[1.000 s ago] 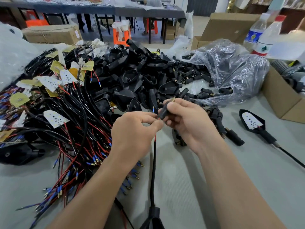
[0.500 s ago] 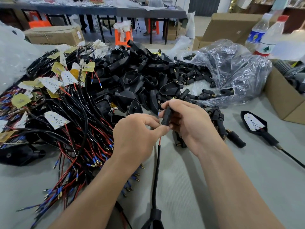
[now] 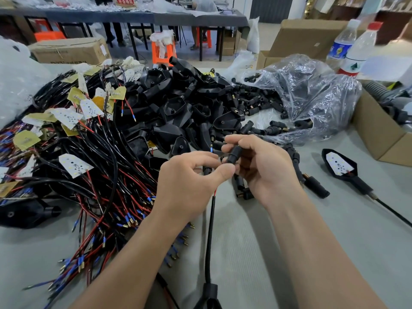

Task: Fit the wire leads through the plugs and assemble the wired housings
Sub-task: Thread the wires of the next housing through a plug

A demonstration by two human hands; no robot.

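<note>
An assembly workshop: a grey worktable heaped with wire harnesses, black plastic housings, a bag of plugs, cardboard boxes around.

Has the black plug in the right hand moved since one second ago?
Yes. The plug has tipped from near upright to lean right, and its top has drifted slightly right, towards the finished housing. The right hand grips it.
</note>
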